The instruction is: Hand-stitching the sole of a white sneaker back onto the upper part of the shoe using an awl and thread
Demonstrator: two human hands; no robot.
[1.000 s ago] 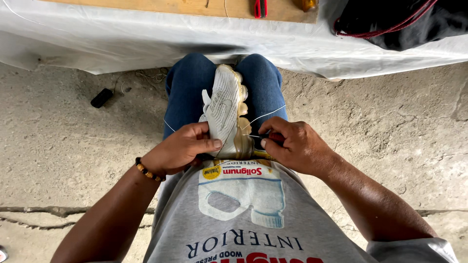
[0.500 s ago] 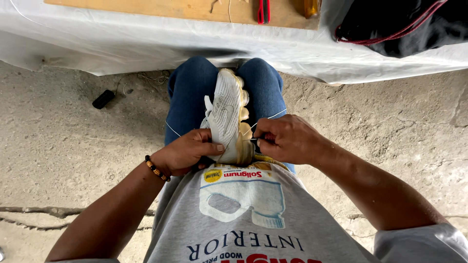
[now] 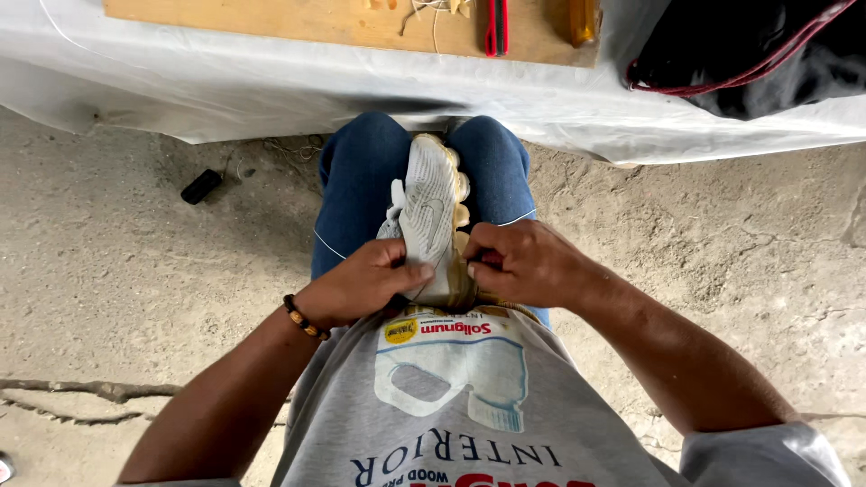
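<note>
Shoe [image 3: 431, 212], pale grey with a yellowed sole, stood clamped between the knees. Left hand [image 3: 361, 284] gripped its near side, fingers closed on it; right hand [image 3: 523, 266] pinched something small and red against its heel. Wooden board [image 3: 298, 20] lay on the far table [image 3: 271, 81].

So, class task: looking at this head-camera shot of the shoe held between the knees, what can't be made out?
- Heel of the shoe: covered by both hands, head view.
- What the right hand pinches: only a dark bit shows between its fingers.
- Left hand palm side: turned away.
- Tools on the board: cut off by the top edge.
- Small black object on the floor: too small to tell.
</note>
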